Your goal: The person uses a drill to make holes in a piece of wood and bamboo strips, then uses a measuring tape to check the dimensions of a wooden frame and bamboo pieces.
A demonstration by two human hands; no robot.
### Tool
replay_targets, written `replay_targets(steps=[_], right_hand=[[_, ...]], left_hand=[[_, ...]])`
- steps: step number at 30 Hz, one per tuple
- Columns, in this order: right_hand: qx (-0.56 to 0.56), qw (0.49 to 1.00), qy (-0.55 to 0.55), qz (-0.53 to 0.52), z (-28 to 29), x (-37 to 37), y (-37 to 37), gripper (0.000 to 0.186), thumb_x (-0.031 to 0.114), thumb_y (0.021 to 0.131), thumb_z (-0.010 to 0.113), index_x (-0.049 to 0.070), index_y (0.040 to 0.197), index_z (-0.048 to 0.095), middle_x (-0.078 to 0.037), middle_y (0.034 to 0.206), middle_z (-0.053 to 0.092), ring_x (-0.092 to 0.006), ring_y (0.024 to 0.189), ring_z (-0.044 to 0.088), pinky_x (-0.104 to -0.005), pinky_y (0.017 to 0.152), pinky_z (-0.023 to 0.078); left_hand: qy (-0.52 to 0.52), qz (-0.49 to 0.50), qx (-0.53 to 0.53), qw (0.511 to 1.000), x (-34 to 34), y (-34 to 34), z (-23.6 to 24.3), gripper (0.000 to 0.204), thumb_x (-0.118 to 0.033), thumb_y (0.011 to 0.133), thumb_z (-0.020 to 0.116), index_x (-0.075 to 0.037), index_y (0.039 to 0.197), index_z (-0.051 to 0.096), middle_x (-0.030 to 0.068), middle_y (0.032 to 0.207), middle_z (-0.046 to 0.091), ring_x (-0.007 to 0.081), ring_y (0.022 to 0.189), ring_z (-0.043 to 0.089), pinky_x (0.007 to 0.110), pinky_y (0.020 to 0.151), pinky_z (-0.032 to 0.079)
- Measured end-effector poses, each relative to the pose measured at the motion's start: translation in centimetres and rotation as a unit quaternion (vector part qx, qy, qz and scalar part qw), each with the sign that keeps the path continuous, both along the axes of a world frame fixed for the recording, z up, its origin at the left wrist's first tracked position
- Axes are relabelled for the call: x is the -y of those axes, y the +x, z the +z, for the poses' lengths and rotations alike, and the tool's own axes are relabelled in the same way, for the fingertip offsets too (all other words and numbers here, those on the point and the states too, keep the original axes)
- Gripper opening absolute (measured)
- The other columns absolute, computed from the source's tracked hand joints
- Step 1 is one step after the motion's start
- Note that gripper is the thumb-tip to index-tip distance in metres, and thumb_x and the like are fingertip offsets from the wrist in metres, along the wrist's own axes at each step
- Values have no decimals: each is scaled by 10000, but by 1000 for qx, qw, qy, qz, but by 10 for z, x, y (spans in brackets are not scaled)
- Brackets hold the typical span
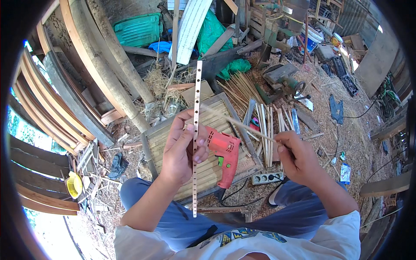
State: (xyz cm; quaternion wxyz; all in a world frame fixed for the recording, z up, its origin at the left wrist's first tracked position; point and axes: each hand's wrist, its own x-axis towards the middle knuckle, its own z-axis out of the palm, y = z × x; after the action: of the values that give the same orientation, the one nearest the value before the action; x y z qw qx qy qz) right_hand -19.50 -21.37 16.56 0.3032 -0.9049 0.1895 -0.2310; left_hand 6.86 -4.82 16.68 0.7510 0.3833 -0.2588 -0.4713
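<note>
My left hand [177, 151] grips a long pale strip [197, 93] with a row of dark holes, held upright over a slatted wooden board [182, 125]. My right hand [294, 156] pinches one end of a thin stick [242, 124], which angles up and left toward the strip; I cannot tell whether they touch. A red drill [227, 160] with a green trigger lies on the board, partly hidden behind my left hand and the strip.
A power strip [266, 178] and cord lie by my right leg. Bundles of sticks [271, 125] lie right of the board, a metal vise [294, 84] behind them. Planks [69, 91] lean at the left, near a yellow bowl [74, 185]. Shavings cover the ground.
</note>
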Motion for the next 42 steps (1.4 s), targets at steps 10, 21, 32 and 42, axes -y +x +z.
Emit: replay_targets(steps=[10,21,32,42], right_hand=[[-12,999,-37,4,14,-2,3,334,42,952,675,85,1280,631,-105,678,639,-303,554,652,-420,519,473],[7,995,-94,20,13,4,2,288,31,925,677,95,1205,656,-101,672,623,-286,550,652,-411,511,473],[10,989,-144,36,16,2,6,328,15,879,696,117,1190,719,-84,783,693,-296,612,680,-413,530,506],[3,986,-163,36,22,7,4,466,-11,852,679,132,1294,718,-67,730,639,-272,573,642,-404,504,472]], left_hand=[[-50,34,77,995,-7,10,-1,143,-247,1151,457,-138,1243,462,49,831,510,90,489,366,249,481,360],[-70,75,74,992,-7,17,5,131,-269,1151,464,-141,1179,461,48,805,525,83,489,371,254,469,368],[-41,92,68,993,-6,17,8,246,-260,1150,438,-100,1335,464,57,810,555,74,477,382,239,464,355],[-65,87,82,991,-7,21,3,246,-259,1150,436,-96,1328,482,56,823,562,80,491,395,244,460,358]])
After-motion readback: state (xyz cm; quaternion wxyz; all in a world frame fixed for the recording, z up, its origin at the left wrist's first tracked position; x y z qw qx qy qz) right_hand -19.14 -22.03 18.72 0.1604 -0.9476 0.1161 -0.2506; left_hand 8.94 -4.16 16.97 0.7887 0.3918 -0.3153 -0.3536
